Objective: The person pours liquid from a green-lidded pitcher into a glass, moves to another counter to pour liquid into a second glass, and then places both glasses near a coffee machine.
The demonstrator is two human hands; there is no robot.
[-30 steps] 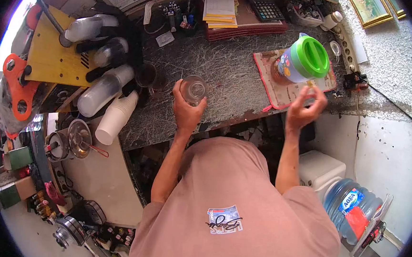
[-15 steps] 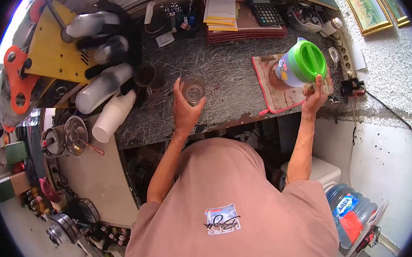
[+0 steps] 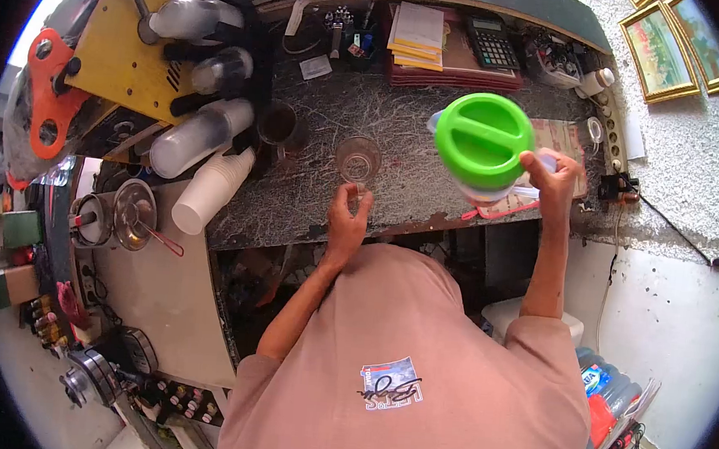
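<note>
Green-lidded pitcher (image 3: 484, 141) left of the right hand (image 3: 552, 181), closed on its handle (image 3: 548, 162) — drinking glass (image 3: 358, 159) just beyond the half-open, empty left hand (image 3: 348, 221).

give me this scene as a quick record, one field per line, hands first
left hand: thumb and fingers beside the near side of the clear glass, contact unclear
left hand point: left hand
right hand: right hand gripping the green-lidded pitcher at its side, over the worktop
glass: clear glass, standing on the worktop
right side: red-edged cloth, partly hidden by pitcher and hand
left side: dark mug; stacked white cups
back: calculator and papers on maroon folders
</note>
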